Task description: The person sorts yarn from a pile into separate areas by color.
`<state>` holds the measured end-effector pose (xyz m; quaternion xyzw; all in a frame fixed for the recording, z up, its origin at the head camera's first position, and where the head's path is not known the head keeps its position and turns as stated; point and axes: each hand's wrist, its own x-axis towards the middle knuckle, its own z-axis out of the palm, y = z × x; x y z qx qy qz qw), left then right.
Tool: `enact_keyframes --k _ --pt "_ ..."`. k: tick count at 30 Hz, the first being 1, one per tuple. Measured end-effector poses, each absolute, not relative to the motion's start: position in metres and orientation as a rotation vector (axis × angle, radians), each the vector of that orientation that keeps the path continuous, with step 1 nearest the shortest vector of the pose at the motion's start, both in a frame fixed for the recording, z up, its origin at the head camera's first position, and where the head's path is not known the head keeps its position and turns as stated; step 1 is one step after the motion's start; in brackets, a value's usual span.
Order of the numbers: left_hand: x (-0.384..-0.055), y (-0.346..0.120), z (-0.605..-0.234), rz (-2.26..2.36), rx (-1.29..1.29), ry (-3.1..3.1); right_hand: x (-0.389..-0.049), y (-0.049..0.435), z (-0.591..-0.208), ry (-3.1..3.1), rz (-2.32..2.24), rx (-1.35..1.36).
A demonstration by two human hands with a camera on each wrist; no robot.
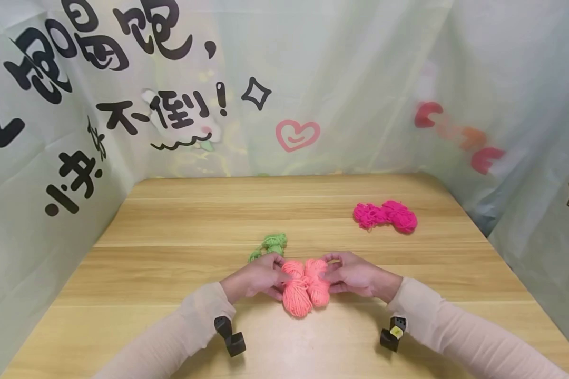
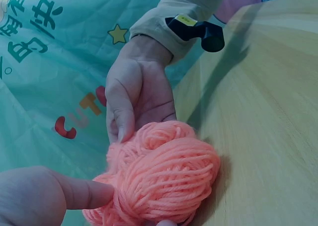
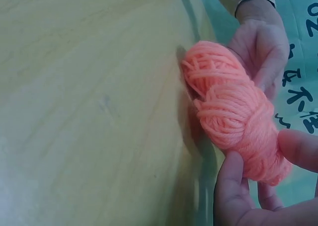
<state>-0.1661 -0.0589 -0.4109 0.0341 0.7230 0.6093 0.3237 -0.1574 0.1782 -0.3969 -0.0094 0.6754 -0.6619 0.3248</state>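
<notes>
Two coral-pink hanks of yarn stand side by side at the middle of the table, each drawn in at the waist. My left hand grips the left hank, its thumb pressed on the narrow part in the left wrist view. On the other side, my right hand pinches the right hank between thumb and fingers. The hanks touch each other along their inner sides. Just behind my left hand lies a small green bundle of yarn, partly hidden by that hand.
A magenta hank of yarn lies toward the back right of the wooden table. Printed cloth hangs behind the table and along both sides. Black devices are strapped at both wrists.
</notes>
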Motion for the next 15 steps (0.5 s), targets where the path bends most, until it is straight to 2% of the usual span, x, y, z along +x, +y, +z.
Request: enact_keyframes --k 15 --pt "-0.1670 -0.0610 -0.4114 1.585 0.090 1.882 -0.1674 0.1828 -0.3878 1.764 -1.753 -0.038"
